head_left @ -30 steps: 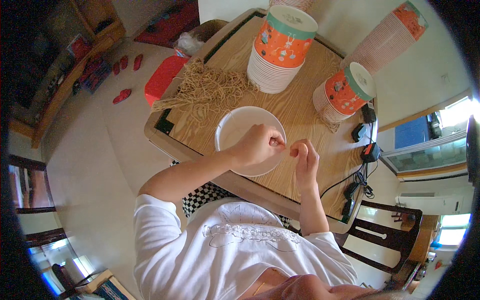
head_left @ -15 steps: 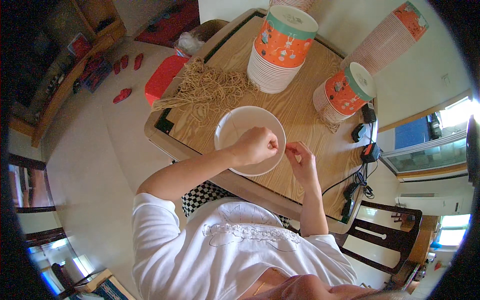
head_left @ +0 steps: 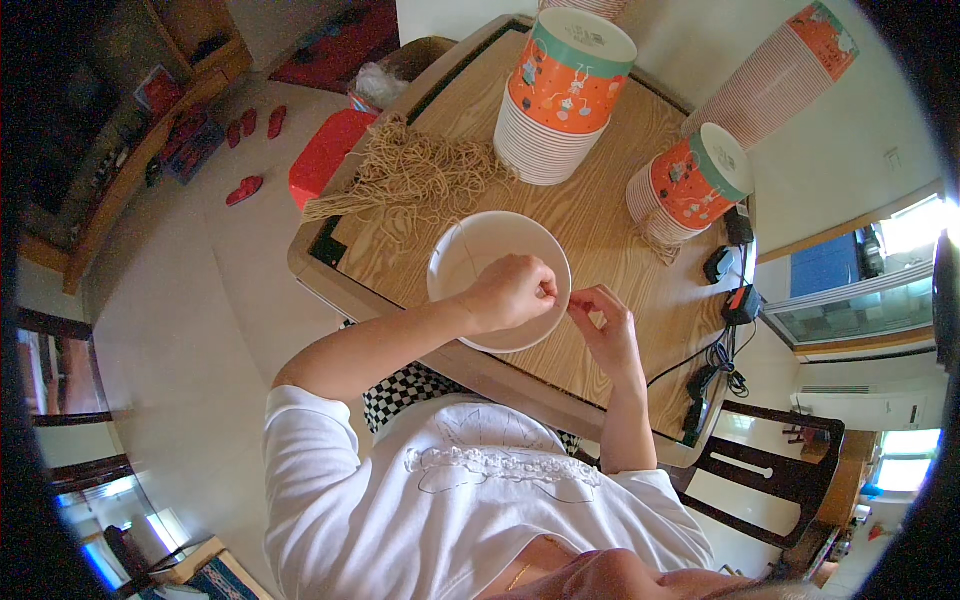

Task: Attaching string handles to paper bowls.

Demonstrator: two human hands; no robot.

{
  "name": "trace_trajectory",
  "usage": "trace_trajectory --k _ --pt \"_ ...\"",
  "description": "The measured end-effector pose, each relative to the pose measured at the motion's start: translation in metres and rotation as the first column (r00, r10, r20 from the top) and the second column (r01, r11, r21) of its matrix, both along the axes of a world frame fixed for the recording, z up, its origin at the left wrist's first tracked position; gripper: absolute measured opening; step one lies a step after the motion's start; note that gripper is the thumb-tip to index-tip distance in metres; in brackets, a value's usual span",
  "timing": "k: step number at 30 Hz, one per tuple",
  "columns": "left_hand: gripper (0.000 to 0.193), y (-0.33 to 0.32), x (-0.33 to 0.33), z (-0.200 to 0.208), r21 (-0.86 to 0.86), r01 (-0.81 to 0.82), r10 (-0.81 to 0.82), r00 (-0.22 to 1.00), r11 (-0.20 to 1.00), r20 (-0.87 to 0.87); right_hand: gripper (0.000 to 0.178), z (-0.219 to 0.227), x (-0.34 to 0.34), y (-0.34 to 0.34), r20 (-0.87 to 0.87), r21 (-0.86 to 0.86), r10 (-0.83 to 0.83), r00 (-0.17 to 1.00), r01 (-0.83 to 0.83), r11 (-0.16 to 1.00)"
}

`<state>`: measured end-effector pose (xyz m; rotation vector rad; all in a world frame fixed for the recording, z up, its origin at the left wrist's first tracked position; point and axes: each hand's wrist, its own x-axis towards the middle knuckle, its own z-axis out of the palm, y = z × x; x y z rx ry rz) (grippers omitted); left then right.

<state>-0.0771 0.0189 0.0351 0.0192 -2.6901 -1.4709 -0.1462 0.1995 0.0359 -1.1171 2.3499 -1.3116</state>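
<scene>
White inside, a round tub (head_left: 455,268) stands on the wooden table (head_left: 665,335). Over it, the left hand (head_left: 517,293) curls closed; near its right rim, the right hand (head_left: 603,312) pinches together. I can't tell what either grips. Tangled tan twine (head_left: 420,172) lies beyond, leftward.
</scene>
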Motion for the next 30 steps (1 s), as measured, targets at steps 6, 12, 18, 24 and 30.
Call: trace_trajectory --k 6,12,18,24,30 --pt "0.011 0.001 -0.001 0.002 -0.013 -0.013 0.012 0.999 1.000 -0.046 0.014 0.002 0.001 0.000 0.012 0.002 -0.003 1.000 0.002 1.000" --pt "0.012 0.002 0.001 0.003 -0.013 -0.007 0.006 0.999 1.000 -0.042 0.014 0.003 0.002 0.000 0.035 0.004 0.002 0.999 -0.002 1.000" --pt "0.011 0.004 0.000 0.004 0.004 0.007 -0.007 0.999 1.000 -0.043 0.014 -0.006 -0.001 0.000 0.045 -0.015 0.029 0.999 -0.028 0.999" --pt "0.012 0.005 -0.001 -0.002 0.021 -0.009 0.010 0.996 1.000 -0.087 0.012 -0.008 0.001 -0.002 0.056 -0.056 0.008 0.998 -0.005 0.998" --pt "0.021 0.009 -0.006 0.009 -0.340 -0.172 0.049 0.938 0.924 -0.342 0.009 -0.002 0.004 -0.005 0.088 -0.063 0.007 0.996 -0.002 0.998"
